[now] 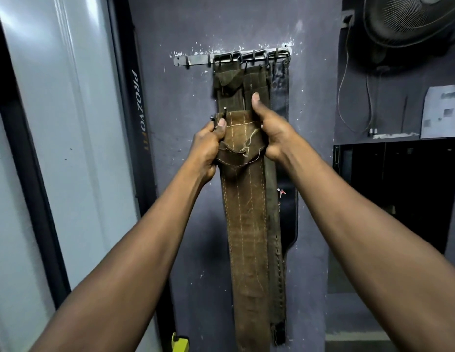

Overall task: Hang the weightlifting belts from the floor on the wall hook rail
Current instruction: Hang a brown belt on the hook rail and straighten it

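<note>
I hold a brown stitched weightlifting belt (246, 224) up in front of the wall, its long tail hanging straight down. My left hand (208, 146) grips its top left corner at the metal buckle. My right hand (269, 128) clasps the top right edge, thumb pointing up. Above, a metal hook rail (193, 59) is fixed to the dark wall. Two olive belts (236, 82) and a black belt (282, 97) hang from its right hooks, partly hidden behind the held belt. The rail's left hooks are bare.
A grey machine panel with a black frame (135, 123) stands close at the left. A wall fan (409, 19) with dangling cables is at the upper right, above a black cabinet (399, 179) and a paper notice (442, 110).
</note>
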